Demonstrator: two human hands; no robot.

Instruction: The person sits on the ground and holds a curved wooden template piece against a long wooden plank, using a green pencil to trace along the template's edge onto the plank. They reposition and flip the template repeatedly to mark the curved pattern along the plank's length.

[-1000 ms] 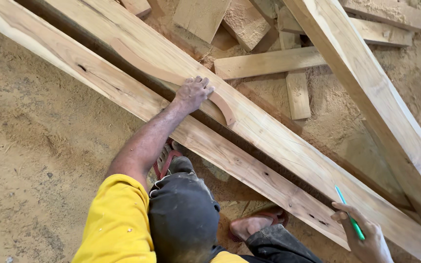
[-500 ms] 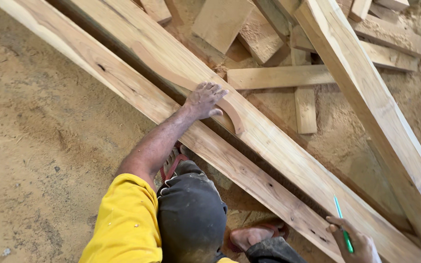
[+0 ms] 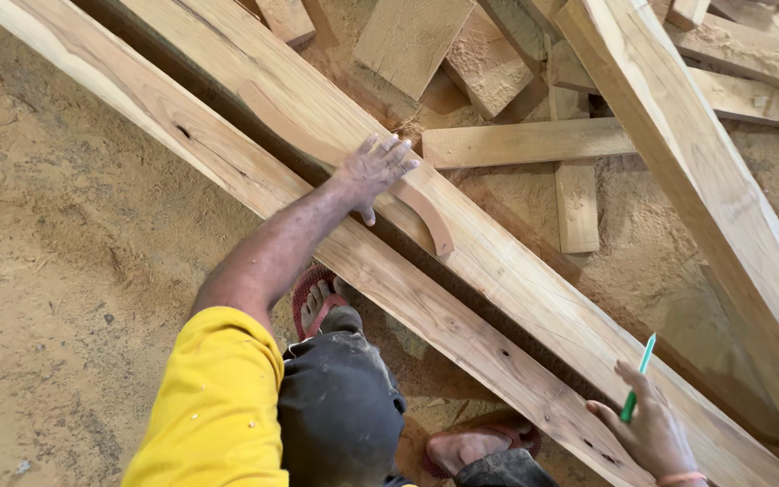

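on the curved template (image 3: 407, 194), left hand (image 3: 373, 169) lies flat, arm outstretched.

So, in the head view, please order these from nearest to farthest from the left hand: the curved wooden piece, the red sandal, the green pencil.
1. Curved wooden piece: directly under the left hand, touching it, on the wide plank.
2. Red sandal: below the hand, beside the near plank.
3. Green pencil: far lower right, held in the right hand.
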